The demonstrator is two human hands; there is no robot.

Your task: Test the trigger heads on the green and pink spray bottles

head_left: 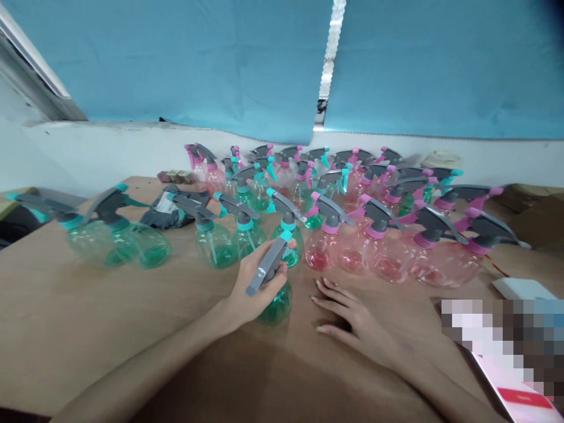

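My left hand (255, 285) is closed round the neck of a green spray bottle (277, 305), just below its grey trigger head with a turquoise nozzle. That bottle is on or just above the wooden table, close in front of me. My right hand (348, 314) rests palm down to its right, fingers spread, holding nothing. Just beyond stand a row of clear green spray bottles (215, 244) and, to the right, a row of pink spray bottles (356, 249). Two more green spray bottles (127, 241) stand close together at the left.
Several more pink and green spray bottles (286, 176) crowd the table's (194, 364) far side by the wall. A dark crumpled bag (165, 214) lies behind the left bottles. At right are a white box (524, 289), a lit screen (511, 376) and a cardboard box (541, 217).
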